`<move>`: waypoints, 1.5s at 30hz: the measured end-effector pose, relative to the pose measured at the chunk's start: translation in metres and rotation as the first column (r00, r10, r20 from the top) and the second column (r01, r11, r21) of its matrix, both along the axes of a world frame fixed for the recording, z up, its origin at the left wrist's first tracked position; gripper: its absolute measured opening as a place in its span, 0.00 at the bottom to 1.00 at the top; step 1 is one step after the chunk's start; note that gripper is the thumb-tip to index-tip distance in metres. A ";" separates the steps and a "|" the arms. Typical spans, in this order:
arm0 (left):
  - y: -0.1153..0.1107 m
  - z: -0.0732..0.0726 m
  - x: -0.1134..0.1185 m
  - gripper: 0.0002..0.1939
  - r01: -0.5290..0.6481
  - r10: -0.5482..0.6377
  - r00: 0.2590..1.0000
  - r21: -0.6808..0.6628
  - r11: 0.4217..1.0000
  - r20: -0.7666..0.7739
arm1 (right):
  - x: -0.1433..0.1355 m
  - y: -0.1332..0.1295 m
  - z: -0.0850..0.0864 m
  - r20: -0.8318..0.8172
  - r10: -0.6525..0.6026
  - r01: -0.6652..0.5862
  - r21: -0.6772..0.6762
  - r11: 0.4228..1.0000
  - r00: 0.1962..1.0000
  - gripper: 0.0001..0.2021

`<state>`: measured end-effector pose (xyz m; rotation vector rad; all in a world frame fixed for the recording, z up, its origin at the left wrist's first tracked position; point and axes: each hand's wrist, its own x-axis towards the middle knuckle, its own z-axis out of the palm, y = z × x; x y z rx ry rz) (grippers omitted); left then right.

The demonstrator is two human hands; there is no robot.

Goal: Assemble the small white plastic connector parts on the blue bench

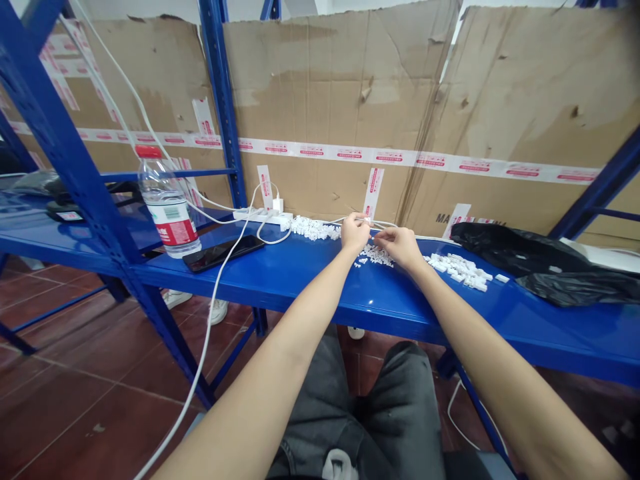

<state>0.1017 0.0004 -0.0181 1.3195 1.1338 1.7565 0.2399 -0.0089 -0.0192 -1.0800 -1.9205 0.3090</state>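
My left hand (355,232) is raised a little over the blue shelf, its fingers closed around a small white plastic piece (367,221) that shows at the fingertips. Close beside it, my right hand (399,244) has thumb and fingers pinched together; whatever they hold is too small to make out. Between and below the hands lies a pile of tiny white parts (376,256). Left of my hands is a heap of white plastic pieces (314,228). Another heap of larger white blocks (459,270) spreads out by my right forearm.
A water bottle (170,207) with a red cap and a black phone (224,253) stand to the left. Behind them, a power strip (263,216) carries a charger and white cables. Black plastic bags (580,287) lie at right. Cardboard (320,87) walls the back.
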 end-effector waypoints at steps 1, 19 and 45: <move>0.001 -0.001 0.001 0.08 0.013 -0.013 1.000 0.001 1.000 -0.007 | 0.000 0.000 0.000 -0.045 0.010 -0.009 0.001 1.000 0.999 0.05; 0.003 -0.007 0.009 0.12 0.222 -0.213 0.973 0.097 0.970 -0.094 | 0.004 0.004 -0.001 -0.359 0.090 -0.079 0.047 0.996 0.929 0.16; 0.000 -0.008 0.009 0.13 0.222 -0.207 0.970 0.117 0.968 -0.131 | 0.003 -0.001 0.001 -0.307 0.028 0.029 0.181 0.983 0.951 0.10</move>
